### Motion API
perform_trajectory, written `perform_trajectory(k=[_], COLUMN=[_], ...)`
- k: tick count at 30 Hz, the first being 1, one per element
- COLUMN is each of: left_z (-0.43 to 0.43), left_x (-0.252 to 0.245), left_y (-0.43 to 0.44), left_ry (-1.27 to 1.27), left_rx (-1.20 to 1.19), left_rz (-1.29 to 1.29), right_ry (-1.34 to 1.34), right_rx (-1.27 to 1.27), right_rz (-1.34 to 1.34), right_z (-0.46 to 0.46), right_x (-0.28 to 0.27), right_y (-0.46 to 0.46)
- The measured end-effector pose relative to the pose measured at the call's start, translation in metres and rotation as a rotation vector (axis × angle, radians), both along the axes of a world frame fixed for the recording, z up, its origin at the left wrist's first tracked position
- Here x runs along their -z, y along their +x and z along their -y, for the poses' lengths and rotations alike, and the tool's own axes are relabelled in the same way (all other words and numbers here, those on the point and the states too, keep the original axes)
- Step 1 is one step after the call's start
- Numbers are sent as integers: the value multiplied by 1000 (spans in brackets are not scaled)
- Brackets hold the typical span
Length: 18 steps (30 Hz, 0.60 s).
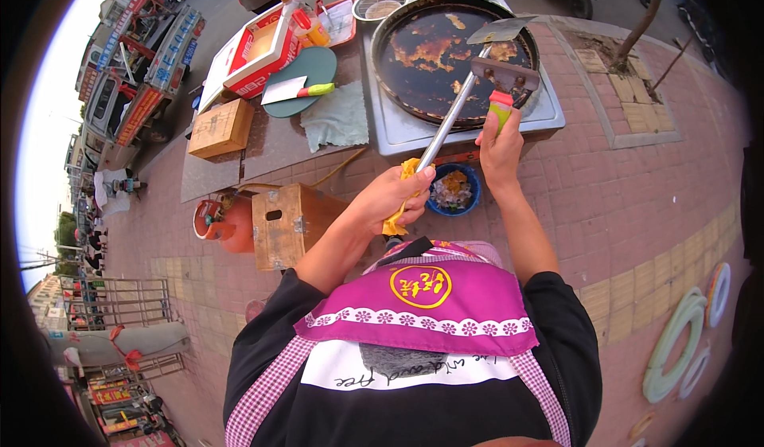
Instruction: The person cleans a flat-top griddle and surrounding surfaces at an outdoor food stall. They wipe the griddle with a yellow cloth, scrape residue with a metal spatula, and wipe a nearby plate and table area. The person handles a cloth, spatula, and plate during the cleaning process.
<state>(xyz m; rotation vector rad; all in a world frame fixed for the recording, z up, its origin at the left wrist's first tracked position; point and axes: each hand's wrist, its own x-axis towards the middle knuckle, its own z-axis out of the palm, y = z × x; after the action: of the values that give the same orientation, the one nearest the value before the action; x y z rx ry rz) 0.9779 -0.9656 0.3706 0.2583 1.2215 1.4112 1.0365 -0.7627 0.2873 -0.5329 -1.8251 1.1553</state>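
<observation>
My left hand [397, 196] grips the cloth-wrapped end of a long metal spatula [449, 123]. A yellow cloth [394, 223] shows around the grip. The spatula's flat blade [500, 30] is over a large round griddle pan [412, 32] with browned food scraps [431, 53] stuck to its dark surface. In my right hand [502, 154] is a wide-bladed tool [500, 110] with a green and red handle. Its stained brown blade [506, 74] is near the spatula shaft; whether they touch I cannot tell. The pan rests on a metal stove top [391, 136].
Left of the stove, a table [268, 148] bears a green round board [286, 108] with a knife [316, 90], a grey-green cloth [337, 118], a wooden box [221, 127], a red-white carton [262, 68] and bottles [307, 26]. Below are a gas cylinder [236, 232], a wooden crate [280, 241] and a blue bowl [453, 212].
</observation>
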Motion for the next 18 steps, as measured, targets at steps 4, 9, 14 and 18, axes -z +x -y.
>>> perform_trajectory(k=[4,9,14,18], left_z=[-1,0,-2,-1], left_x=[-5,-6,-6,-1], left_y=[3,5,7,10], left_ry=[-10,2,-19,32], left_rx=[20,28,16,58], left_rz=[-29,-16,-1,52], right_ry=[-3,1,36,17], right_rx=[41,66,69,59], right_rz=[-7,-12,6,2], right_z=[-8,-14,-12,-5], right_x=[-4,-4,1,6], right_y=[-3,-7,-6,-6])
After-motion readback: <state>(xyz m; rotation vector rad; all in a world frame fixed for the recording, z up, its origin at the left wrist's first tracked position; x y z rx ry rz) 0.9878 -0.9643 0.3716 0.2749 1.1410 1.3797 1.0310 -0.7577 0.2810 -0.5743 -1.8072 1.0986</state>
